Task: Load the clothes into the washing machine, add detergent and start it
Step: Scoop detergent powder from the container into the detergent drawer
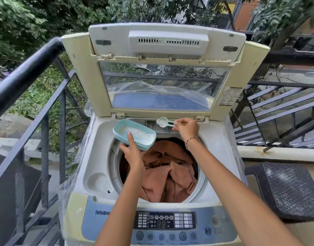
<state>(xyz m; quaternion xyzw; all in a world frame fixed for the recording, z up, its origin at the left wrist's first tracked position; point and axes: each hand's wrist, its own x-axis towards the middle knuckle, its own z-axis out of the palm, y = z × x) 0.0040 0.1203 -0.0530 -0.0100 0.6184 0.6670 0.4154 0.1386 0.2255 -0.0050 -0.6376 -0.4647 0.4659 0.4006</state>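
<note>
A top-loading washing machine [221, 139] stands open, its lid [161, 71] raised upright. Brown clothes [168, 173] fill the drum. My left hand [130, 150] holds a light-blue tub [135, 134] of white detergent powder over the drum's back left edge. My right hand [186, 128] pinches the handle of a small scoop [162, 121] full of powder, tilted over the detergent slot at the back rim. The control panel [163, 222] with its display and round buttons runs along the front edge.
Black metal railings [28, 71] line the left side and continue at the back right. A dark woven stool [291, 189] stands right of the machine. Clear plastic wrap clings to the machine's sides. Trees fill the background.
</note>
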